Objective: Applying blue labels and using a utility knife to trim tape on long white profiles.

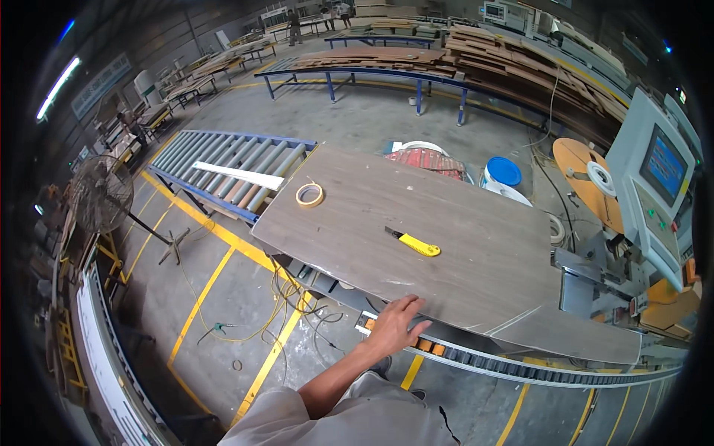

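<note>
My left hand (398, 324) reaches in from the lower edge, palm down at the near edge of a grey-brown board tabletop (349, 208). Its fingers are loosely spread with the thumb apart, and nothing is in them. Just under the hand runs a metal rail with orange and black rollers (461, 354). Beyond the fingertips lies a yellow utility knife (418, 244), its dark tip pointing to the far left. Toward the far left corner of the top sits a roll of masking tape (320, 196). My right hand does not show.
A roller conveyor (223, 160) bearing a white strip (238, 175) adjoins the top's left end. At right stands a machine control panel (658, 186). A blue-lidded bucket (503, 172) is behind the top. Left are a fan (104, 195) and loose hoses (286, 301) on the floor.
</note>
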The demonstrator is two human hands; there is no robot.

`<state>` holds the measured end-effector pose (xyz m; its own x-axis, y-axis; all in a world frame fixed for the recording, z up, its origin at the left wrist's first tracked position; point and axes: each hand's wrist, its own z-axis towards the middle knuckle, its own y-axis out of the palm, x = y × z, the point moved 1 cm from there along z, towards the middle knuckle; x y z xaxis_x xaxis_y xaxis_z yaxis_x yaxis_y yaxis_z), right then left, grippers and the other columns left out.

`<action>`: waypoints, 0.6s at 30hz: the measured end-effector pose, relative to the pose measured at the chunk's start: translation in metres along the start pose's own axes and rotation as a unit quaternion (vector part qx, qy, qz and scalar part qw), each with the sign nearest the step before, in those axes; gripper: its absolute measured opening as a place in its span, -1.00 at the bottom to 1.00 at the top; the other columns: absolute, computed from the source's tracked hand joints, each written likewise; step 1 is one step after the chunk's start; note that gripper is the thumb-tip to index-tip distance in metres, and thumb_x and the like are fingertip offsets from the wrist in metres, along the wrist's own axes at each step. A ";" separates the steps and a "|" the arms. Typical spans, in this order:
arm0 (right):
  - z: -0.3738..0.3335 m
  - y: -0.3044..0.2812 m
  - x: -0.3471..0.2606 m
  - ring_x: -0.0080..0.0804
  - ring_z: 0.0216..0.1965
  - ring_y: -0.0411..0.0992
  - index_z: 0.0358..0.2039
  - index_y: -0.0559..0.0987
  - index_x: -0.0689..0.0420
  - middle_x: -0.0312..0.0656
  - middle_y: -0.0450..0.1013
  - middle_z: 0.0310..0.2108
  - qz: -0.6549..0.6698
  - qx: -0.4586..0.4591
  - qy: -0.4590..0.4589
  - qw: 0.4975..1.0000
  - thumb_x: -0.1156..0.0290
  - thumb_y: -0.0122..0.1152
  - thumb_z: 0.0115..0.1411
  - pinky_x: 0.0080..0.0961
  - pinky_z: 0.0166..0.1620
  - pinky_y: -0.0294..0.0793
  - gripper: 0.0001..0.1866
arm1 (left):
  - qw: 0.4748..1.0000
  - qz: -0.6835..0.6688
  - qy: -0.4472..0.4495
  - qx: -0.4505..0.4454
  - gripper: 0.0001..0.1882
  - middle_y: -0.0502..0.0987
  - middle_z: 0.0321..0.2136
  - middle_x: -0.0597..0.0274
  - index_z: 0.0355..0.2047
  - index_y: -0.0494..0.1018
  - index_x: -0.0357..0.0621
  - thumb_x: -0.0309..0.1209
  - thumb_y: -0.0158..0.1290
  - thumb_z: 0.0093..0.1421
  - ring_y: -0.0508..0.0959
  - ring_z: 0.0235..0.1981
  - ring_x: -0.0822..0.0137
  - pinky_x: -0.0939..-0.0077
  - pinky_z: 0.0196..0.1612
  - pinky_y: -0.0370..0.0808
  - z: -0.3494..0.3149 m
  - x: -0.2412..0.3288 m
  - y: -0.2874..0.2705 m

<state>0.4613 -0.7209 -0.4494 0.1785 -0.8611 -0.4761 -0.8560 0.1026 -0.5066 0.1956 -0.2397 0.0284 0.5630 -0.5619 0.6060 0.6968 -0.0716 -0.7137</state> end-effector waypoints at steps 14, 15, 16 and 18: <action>-0.034 -0.011 -0.066 -0.51 -0.55 0.48 -0.28 0.66 0.21 -0.19 0.60 -0.43 0.203 0.010 0.139 0.969 -0.11 0.11 0.22 -0.58 -0.47 0.43 -0.45 | 0.995 0.056 -0.023 -0.080 -0.51 0.52 -0.16 -0.07 -0.03 0.43 -0.25 -0.18 0.18 0.12 0.51 -0.10 -0.04 0.19 0.00 0.42 -0.012 -0.022 -0.009; -0.034 -0.005 -0.059 -0.51 -0.53 0.48 -0.28 0.67 0.19 -0.19 0.60 -0.44 0.227 0.024 0.149 0.962 -0.10 0.13 0.21 -0.57 -0.43 0.44 -0.47 | 0.996 0.052 -0.018 -0.073 -0.53 0.53 -0.19 -0.06 -0.05 0.45 -0.23 -0.22 0.19 0.11 0.52 -0.12 -0.05 0.19 0.00 0.42 -0.009 -0.019 -0.008; -0.034 -0.001 -0.053 -0.50 -0.52 0.49 -0.28 0.67 0.18 -0.20 0.60 -0.45 0.251 0.038 0.158 0.954 -0.09 0.15 0.20 -0.56 -0.40 0.45 -0.48 | 0.997 0.048 -0.013 -0.067 -0.56 0.54 -0.21 -0.05 -0.06 0.46 -0.21 -0.25 0.21 0.09 0.53 -0.14 -0.06 0.18 0.00 0.42 -0.007 -0.016 -0.007; -0.033 -0.003 -0.045 -0.50 -0.47 0.50 -0.28 0.67 0.17 -0.21 0.60 -0.45 0.177 0.035 0.146 0.973 -0.07 0.18 0.18 -0.55 -0.34 0.46 -0.51 | 0.999 0.027 -0.009 -0.046 -0.63 0.55 -0.28 -0.03 -0.13 0.49 -0.20 -0.34 0.21 0.06 0.54 -0.19 -0.05 0.19 -0.05 0.43 -0.005 -0.019 -0.009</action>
<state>0.4398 -0.6986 -0.4033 -0.2756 -0.8692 -0.4105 -0.8015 0.4435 -0.4010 0.1762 -0.2329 0.0220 0.6077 -0.5514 0.5716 0.6215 -0.1179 -0.7745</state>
